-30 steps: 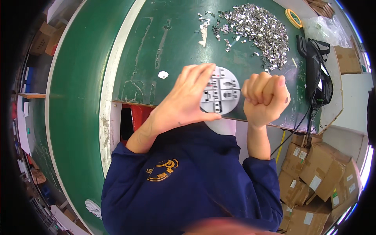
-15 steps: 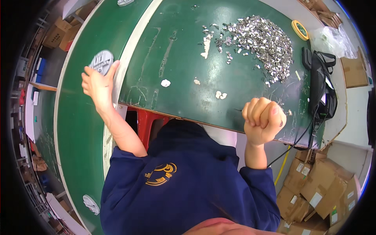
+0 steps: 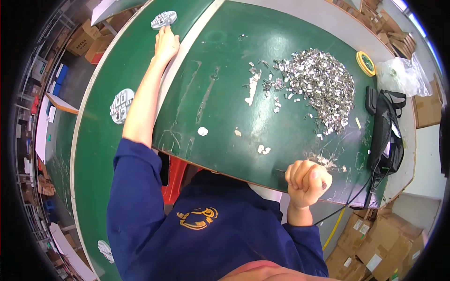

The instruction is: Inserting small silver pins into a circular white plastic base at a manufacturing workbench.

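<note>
Fingers [image 3: 165, 29] by disc [image 3: 164, 19] (green bench [image 3: 225, 93]).

Light: bright, even, from above
Glare: shiny spots on the metal pile [image 3: 315, 80]
Shadows: soft, small
Edges: bent round, black corners
Focus: sharp

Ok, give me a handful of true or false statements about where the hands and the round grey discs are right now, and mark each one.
1. The left hand reaches out to a round grey disc at the far end of the green belt. True.
2. The right hand lies flat and open on the pile of small metal parts. False: it is a closed fist at the near table edge, apart from the pile.
3. A second round disc lies on the belt beside the left forearm. True.
4. The yellow tape roll sits at the pile's left. False: it lies to the right.
</note>
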A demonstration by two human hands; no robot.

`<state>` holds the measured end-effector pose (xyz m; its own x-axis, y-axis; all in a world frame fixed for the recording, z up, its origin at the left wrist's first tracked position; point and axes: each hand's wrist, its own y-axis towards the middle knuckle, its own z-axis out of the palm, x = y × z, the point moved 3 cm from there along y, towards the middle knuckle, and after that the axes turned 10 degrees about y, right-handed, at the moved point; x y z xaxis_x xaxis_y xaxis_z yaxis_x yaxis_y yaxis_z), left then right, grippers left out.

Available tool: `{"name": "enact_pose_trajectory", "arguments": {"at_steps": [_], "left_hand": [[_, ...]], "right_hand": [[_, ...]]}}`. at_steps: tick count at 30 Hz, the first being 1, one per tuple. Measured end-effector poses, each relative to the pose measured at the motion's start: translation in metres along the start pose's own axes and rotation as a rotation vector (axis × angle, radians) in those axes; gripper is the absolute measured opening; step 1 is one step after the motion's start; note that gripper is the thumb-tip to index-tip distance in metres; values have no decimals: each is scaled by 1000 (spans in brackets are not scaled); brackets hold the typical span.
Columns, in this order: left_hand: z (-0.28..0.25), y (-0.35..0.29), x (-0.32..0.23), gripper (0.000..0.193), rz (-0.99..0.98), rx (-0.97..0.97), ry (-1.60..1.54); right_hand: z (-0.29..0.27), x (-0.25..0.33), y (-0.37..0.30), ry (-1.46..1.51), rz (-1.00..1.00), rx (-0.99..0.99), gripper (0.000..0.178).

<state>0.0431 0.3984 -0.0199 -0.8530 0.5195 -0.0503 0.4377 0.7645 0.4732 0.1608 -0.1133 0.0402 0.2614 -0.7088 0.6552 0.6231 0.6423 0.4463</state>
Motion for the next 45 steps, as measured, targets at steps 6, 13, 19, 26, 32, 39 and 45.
{"name": "enact_pose_trajectory", "arguments": {"at_steps": [6, 13, 19, 26, 32, 39, 45], "left_hand": [[39, 51, 15, 54, -62, -67, -21], [26, 44, 25, 30, 31, -58, -109], [-53, 17, -64, 20, 312, -305, -480], [-160, -26, -121, 19, 395, -350, -629], [-222, -84, -147, 16, 451, -295, -760], [-241, -182, -140, 20, 633, -33, -851], [-221, -243, -141, 19, 955, 235, -1032]], "right_hand": [[-4, -3, 6, -9, -8, 47, 38], [21, 12, 64, -914, 180, 199, 9], [-23, -44, 98, -1505, 104, 386, 15], [-31, -67, 94, -1543, 231, 349, 17], [-15, -62, 79, -1478, 261, 426, 16], [-19, -37, 98, -1259, 308, 341, 19], [-57, -22, 114, -1817, 85, 156, 25]]}}
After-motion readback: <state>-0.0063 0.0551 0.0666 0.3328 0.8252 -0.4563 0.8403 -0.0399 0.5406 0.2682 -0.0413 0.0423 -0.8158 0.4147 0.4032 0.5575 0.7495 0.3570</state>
